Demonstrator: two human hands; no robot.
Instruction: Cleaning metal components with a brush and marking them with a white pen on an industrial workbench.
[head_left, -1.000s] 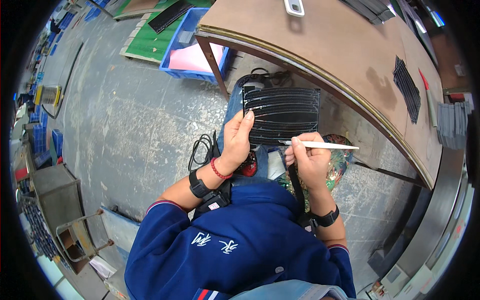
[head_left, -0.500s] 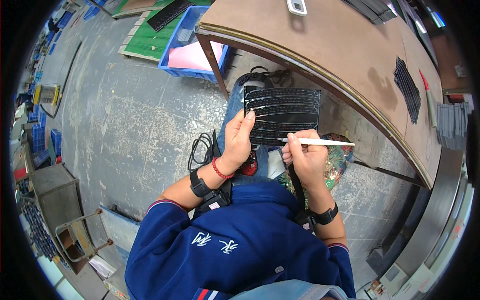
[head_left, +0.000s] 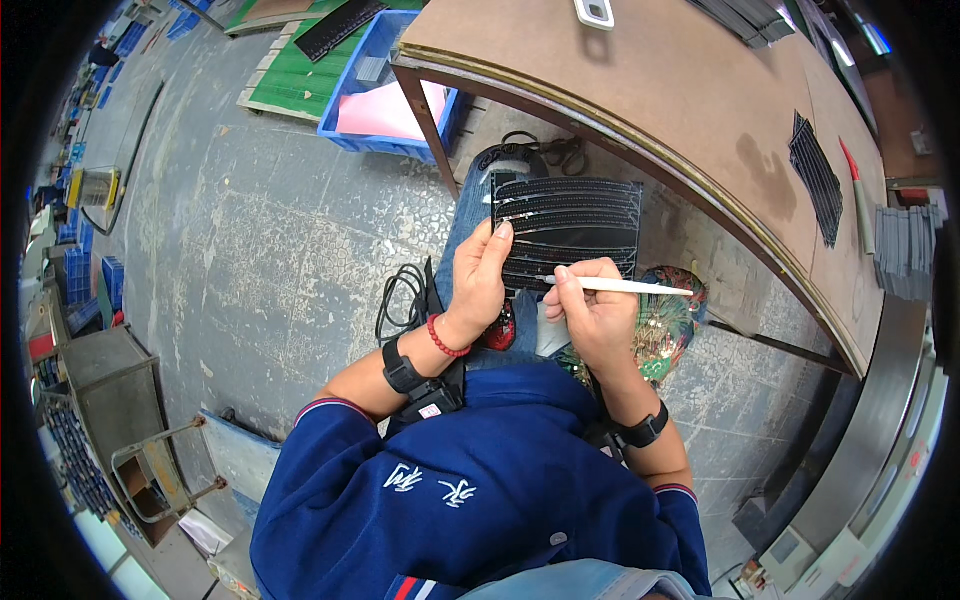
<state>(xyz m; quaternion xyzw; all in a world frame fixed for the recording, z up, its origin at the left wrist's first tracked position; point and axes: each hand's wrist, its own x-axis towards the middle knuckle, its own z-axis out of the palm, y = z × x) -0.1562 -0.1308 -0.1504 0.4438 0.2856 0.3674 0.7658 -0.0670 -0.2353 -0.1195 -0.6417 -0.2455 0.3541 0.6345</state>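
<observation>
In my left hand (head_left: 481, 270) is a black rectangular stitched panel (head_left: 580, 237) with several layered strips that look like wallet card slots. The thumb lies on top at its left edge, and the other fingers are hidden beneath. My right hand (head_left: 600, 305) pinches a slim white pen-like tool (head_left: 640, 287) with a tapered tail. Its thin tip points left, at the panel's lower strips; whether it touches them I cannot tell. The panel is held above my lap, over blue jeans and a patterned colourful cloth (head_left: 672, 300).
A brown-topped table (head_left: 690, 110) stands ahead and right, bearing another black stitched piece (head_left: 816, 180), a red-and-grey pointed tool (head_left: 858, 195) and grey stacks (head_left: 905, 255). A blue crate (head_left: 385, 148) with pink sheets sits beyond. Black cable (head_left: 400, 300) hangs by my left leg.
My right hand has shifted a little left along the panel's lower edge, carrying the white tool with it. My left hand and the panel have barely moved.
</observation>
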